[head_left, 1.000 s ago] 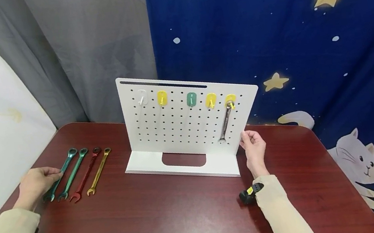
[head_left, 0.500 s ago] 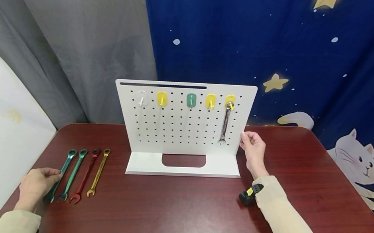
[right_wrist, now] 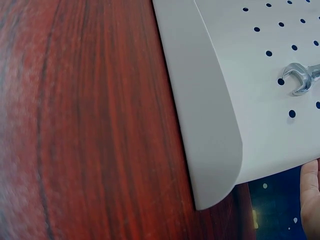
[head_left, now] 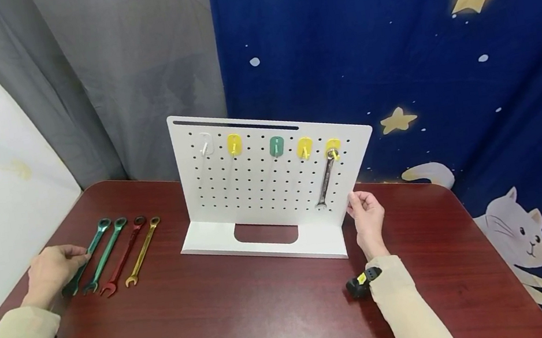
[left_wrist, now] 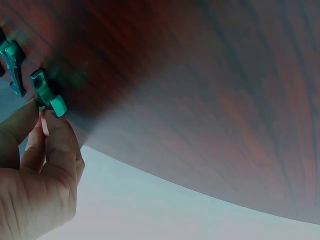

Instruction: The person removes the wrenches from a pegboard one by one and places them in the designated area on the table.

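The dark red table (head_left: 252, 323) carries everything, and the biggest thing on it is the white pegboard (head_left: 258, 188), standing upright on its own bent foot toward the far edge so that its row of hooks faces the person. Five hooks run along its top; only the yellow hook (head_left: 333, 146) nearest the board's right end is taken, with a silver wrench (head_left: 324, 181) hanging straight down from it by its ring end, open jaw lowest. The right hand (head_left: 369, 218) sits at the pegboard's lower right edge, thumb and fingers closed lightly on that edge, which looks like a steadying hold to keep the board from tipping or sliding. Near the table's left edge four coloured wrenches lie side by side, ring ends away from the person, laid out like a queue: a teal wrench (head_left: 95, 242) outermost, then a green wrench (head_left: 109, 248), a red wrench (head_left: 125, 250) and a gold wrench (head_left: 144, 245). The left hand (head_left: 52, 270) rests over the open-jaw end of the teal wrench, and the left wrist view shows its fingertips (left_wrist: 47, 127) pinching that end at the table's rim.
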A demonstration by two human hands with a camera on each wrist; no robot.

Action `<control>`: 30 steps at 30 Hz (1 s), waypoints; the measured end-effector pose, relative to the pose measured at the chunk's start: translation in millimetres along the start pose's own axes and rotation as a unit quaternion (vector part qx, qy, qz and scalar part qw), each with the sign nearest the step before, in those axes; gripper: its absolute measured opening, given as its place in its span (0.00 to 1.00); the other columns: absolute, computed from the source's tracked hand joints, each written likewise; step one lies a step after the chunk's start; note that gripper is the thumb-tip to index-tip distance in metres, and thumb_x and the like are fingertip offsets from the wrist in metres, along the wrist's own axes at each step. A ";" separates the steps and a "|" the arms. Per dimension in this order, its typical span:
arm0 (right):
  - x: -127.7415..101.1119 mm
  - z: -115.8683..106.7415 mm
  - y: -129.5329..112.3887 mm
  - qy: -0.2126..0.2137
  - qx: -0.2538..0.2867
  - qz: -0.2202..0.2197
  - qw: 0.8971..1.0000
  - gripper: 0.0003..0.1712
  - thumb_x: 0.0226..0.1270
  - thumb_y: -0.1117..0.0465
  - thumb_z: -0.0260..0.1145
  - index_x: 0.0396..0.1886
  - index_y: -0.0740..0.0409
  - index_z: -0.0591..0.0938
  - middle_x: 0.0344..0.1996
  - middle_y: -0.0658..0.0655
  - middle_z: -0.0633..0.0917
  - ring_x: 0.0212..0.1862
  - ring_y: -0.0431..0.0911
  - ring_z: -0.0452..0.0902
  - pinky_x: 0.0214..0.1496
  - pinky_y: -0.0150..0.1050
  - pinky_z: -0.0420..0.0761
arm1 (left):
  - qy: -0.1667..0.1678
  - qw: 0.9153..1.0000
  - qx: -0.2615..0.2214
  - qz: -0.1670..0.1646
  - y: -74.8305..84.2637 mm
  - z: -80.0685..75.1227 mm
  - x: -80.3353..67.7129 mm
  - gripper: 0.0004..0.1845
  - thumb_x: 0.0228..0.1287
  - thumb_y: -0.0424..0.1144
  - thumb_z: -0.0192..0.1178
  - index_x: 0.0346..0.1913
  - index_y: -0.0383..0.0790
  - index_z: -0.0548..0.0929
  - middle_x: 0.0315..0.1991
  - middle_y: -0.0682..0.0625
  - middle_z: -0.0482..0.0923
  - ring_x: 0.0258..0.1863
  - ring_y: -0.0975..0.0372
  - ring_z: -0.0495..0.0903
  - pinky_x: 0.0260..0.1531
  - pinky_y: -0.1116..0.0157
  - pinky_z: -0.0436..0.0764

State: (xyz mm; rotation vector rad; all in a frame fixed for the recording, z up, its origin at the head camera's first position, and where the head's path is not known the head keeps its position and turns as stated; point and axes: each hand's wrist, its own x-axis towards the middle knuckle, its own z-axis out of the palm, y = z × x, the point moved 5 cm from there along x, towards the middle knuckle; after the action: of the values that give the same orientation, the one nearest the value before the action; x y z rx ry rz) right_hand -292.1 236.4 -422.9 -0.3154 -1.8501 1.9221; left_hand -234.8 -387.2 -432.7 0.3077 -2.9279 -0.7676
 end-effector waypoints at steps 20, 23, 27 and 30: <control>-0.5 -0.1 -0.8 0.008 0.023 -0.001 1.000 0.05 0.63 0.60 0.65 0.31 0.55 0.79 0.23 0.46 0.80 0.31 0.40 0.76 0.37 0.29 0.82 | 0.014 1.000 0.002 0.026 1.6 0.5 -3.0 0.11 0.58 0.37 0.62 0.34 0.28 0.84 0.29 0.35 0.81 0.28 0.48 0.75 0.18 0.66 0.65; -0.3 0.5 -0.1 0.009 0.029 0.000 1.000 0.05 0.63 0.61 0.65 0.29 0.55 0.79 0.23 0.47 0.80 0.30 0.39 0.76 0.37 0.30 0.82 | 0.015 1.000 0.000 0.026 0.0 0.8 -4.4 0.13 0.59 0.39 0.62 0.35 0.28 0.84 0.29 0.35 0.82 0.29 0.46 0.76 0.18 0.66 0.66; 0.3 0.8 0.7 0.008 0.035 0.000 0.999 0.06 0.63 0.61 0.65 0.29 0.58 0.78 0.22 0.47 0.79 0.29 0.38 0.77 0.38 0.32 0.83 | 0.034 0.999 -0.005 0.037 1.3 -0.1 -5.7 0.14 0.60 0.40 0.61 0.37 0.28 0.83 0.29 0.35 0.82 0.30 0.43 0.77 0.19 0.64 0.68; 0.5 0.1 0.6 0.008 0.035 -0.003 0.999 0.05 0.63 0.61 0.65 0.29 0.56 0.79 0.23 0.47 0.79 0.30 0.38 0.77 0.38 0.32 0.82 | 0.060 0.997 -0.016 0.041 8.0 -2.4 -5.2 0.16 0.62 0.41 0.60 0.41 0.28 0.82 0.31 0.35 0.83 0.33 0.43 0.78 0.26 0.55 0.71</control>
State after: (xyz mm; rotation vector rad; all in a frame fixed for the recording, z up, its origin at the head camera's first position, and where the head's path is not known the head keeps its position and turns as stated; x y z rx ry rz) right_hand -292.7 236.6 -423.4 -0.3019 -1.7670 1.9686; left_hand -230.7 -380.3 -426.9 0.2212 -2.7941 -0.7575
